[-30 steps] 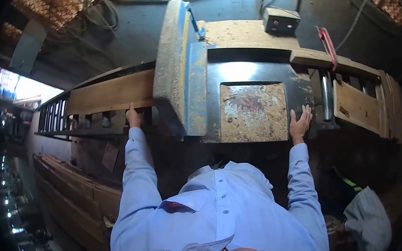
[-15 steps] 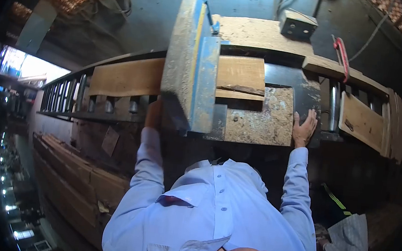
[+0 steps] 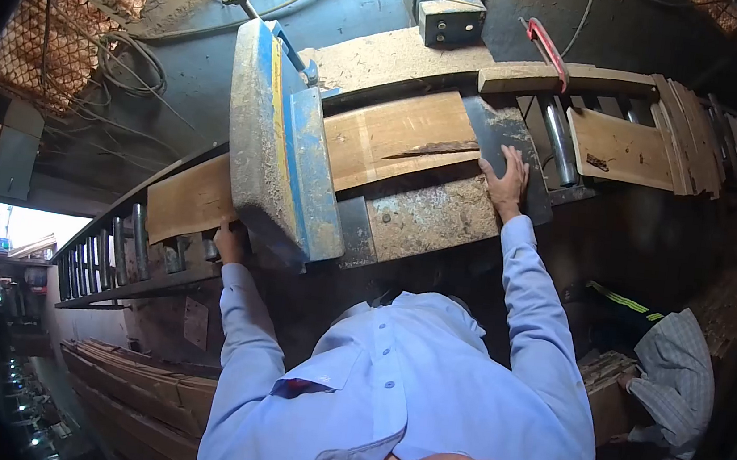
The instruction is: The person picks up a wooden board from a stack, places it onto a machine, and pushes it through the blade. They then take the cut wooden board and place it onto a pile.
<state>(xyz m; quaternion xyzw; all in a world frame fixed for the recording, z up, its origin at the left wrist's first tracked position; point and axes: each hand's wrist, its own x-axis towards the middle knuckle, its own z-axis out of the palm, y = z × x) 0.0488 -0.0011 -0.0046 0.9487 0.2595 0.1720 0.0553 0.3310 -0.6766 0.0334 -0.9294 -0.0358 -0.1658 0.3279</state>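
A wooden board (image 3: 405, 140) with a dark split near its right end lies on the machine table, passing under a blue, sawdust-covered machine housing (image 3: 274, 148). Its left part (image 3: 187, 199) shows on the rollers beyond. My left hand (image 3: 228, 240) grips the near edge of that left part, just left of the housing; some fingers are hidden. My right hand (image 3: 508, 184) is open, fingers spread on the dark metal table, with the thumb at the board's right corner. Sawdust covers the plate (image 3: 433, 214) in front of the board.
Metal rollers (image 3: 559, 142) carry another board (image 3: 619, 150) on the right. A red clamp (image 3: 548, 56) holds a wooden fence (image 3: 564, 80). Behind stands a switch box (image 3: 451, 23). Stacked planks (image 3: 136, 394) lie lower left. A co-worker in a checked shirt (image 3: 677, 370) bends at lower right.
The board has shifted right relative to the housing. My left hand has come out from beside the housing to the board's edge; my right hand has moved to its right corner. The view has turned.
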